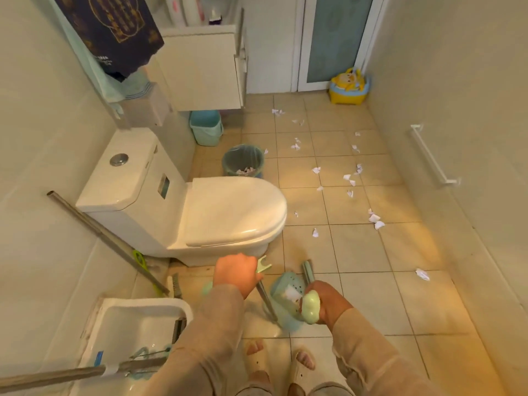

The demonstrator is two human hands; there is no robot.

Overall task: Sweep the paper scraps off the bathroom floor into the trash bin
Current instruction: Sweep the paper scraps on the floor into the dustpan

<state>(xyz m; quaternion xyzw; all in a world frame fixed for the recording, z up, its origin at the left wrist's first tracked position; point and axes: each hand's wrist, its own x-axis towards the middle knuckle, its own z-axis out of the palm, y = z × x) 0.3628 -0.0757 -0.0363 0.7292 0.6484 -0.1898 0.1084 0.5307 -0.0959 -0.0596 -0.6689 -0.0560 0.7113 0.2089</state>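
White paper scraps lie scattered over the beige floor tiles, among them one near the middle point(315, 170), a cluster to the right point(375, 219) and one close by point(422, 274). The round trash bin point(243, 160) with a bluish liner stands behind the toilet and holds a few scraps. My left hand point(235, 274) grips a metal pole point(265, 298) topped by a pale green clip. My right hand point(328, 301) grips a pale green handle end point(310, 310) on a grey pole. Between my hands hangs a teal perforated dustpan point(285, 307) with a white scrap in it.
The white toilet point(228, 212) with its lid down fills the left middle. A low mop sink point(137, 315) and two leaning poles are at the lower left. A teal bucket point(205, 128), a yellow child's potty point(348, 87), the door and a wall rail point(431, 158) border the floor.
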